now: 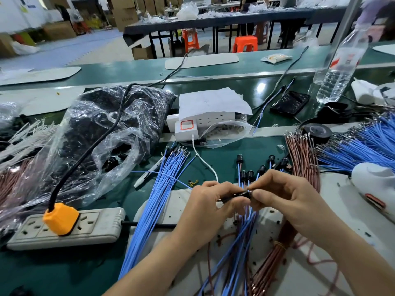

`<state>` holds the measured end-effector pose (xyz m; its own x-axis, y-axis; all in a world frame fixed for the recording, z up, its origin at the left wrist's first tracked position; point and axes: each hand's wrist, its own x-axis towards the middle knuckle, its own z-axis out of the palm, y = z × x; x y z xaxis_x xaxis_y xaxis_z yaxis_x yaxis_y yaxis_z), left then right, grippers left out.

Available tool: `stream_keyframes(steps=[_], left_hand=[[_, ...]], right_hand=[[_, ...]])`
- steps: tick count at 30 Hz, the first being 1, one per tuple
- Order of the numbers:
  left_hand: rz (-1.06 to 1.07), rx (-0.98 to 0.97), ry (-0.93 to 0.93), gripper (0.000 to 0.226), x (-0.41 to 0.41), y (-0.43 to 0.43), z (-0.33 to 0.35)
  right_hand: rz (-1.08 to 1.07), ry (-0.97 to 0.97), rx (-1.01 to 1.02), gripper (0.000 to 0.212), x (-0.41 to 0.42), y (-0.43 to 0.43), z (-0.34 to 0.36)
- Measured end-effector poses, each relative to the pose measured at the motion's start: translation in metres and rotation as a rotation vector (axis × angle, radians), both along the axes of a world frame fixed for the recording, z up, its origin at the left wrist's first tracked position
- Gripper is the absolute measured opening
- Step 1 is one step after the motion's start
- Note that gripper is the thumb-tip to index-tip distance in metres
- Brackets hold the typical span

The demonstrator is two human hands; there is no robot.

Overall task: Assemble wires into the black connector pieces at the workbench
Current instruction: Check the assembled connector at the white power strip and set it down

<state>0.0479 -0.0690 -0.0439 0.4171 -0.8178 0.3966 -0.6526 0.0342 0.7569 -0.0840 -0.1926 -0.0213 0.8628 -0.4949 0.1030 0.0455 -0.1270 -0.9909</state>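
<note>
Black connector piece (pixel 243 194) is being pinched by left hand (pixel 210 207) and right hand (pixel 284 197). Several finished connectors (pixel 250 175) are lying behind; blue wires (pixel 154 201) are waiting.

factory assembly hall, wire-harness line. long green-topped workbenches (pixel 263 146) in rows; bundles of thin blue wires (pixel 156 199) and thin brown wires (pixel 303 159); clear plastic bag of small black connector pieces (pixel 102 124); stacked brown cardboard boxes (pixel 126 13); orange plastic stools (pixel 244 43); grey multi-socket power strip (pixel 96 223).

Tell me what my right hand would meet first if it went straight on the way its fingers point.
Your right hand would meet the small black plastic connector piece it pinches, then the left hand gripping its other end; depth is hard to judge.
</note>
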Motion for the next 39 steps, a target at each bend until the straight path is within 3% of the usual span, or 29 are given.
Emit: stream_keyframes(steps=[3, 9, 14, 20, 30, 34, 39], left_hand=[[0.011, 0.005, 0.003, 0.021, -0.002, -0.001, -0.002], [-0.006, 0.008, -0.011, 0.019, -0.003, -0.002, -0.002], [-0.010, 0.020, 0.086, 0.006, -0.004, 0.000, 0.000], [-0.028, -0.038, 0.098, 0.041, -0.006, 0.002, 0.003], [-0.041, -0.044, 0.078, 0.035, -0.004, -0.001, -0.002], [-0.030, -0.038, 0.052, 0.015, -0.004, -0.003, -0.003], [0.000, -0.027, 0.044, 0.020, -0.005, -0.002, -0.001]], right_hand=[[-0.047, -0.034, -0.023, 0.005, 0.001, 0.002, -0.003], [-0.143, -0.110, -0.088, 0.018, 0.003, 0.003, -0.006], [-0.257, -0.288, 0.038, 0.006, -0.002, -0.001, 0.005], [-0.153, -0.272, 0.089, 0.018, 0.001, 0.014, 0.006], [-0.164, -0.210, -0.019, 0.004, 0.002, 0.019, 0.005], [-0.230, -0.128, -0.256, 0.026, 0.000, 0.013, 0.002], [-0.225, -0.088, -0.334, 0.023, 0.000, 0.014, 0.000]])
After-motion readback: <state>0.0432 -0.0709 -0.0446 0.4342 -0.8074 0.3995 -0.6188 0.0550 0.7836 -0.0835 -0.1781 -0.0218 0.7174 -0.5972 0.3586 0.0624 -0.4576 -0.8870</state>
